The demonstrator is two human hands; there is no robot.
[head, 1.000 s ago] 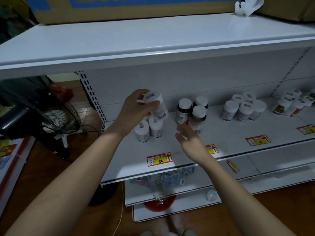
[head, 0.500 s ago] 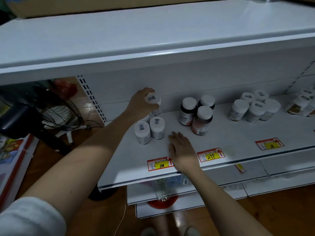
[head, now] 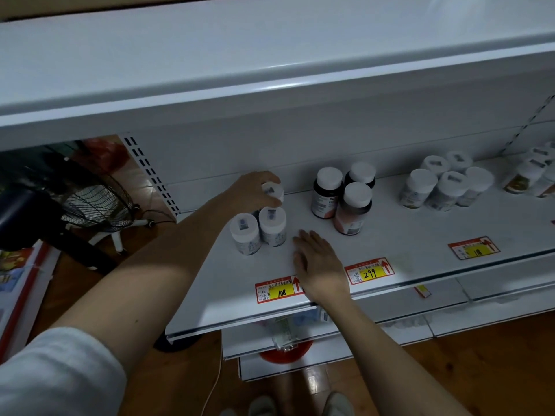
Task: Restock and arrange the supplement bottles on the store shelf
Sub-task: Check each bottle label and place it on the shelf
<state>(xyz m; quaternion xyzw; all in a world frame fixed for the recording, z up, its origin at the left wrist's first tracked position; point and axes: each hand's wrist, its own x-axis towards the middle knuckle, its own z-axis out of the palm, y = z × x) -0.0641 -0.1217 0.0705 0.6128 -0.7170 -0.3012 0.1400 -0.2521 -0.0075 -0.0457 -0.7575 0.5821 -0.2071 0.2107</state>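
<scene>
My right hand (head: 319, 262) lies flat on the shelf (head: 405, 235), palm down and fingers straight, gripping nothing; its wrist sits at the front edge between the price tag marked 108 (head: 277, 289) and the tag marked 299 (head: 370, 271). Just left of my fingertips stand two white bottles (head: 258, 232) side by side, touching, each with a small dark sticker on its cap; right behind them is a third white bottle (head: 274, 191), upright on the shelf, and my left hand (head: 255, 192) reaches over the pair with fingers curled round that bottle's cap and upper body, gripping it. Further right, apart from my hands, three dark bottles with white caps (head: 345, 196) stand in a tight cluster near the back panel; beyond those, well apart, a group of white bottles (head: 444, 183) is bunched together, with another price tag (head: 474, 247) near the shelf edge in front of them; at the far right edge a few more bottles (head: 531, 175) are only partly in view. To the far left, past the shelf upright, a floor fan (head: 90, 202) stands on the wooden floor.
</scene>
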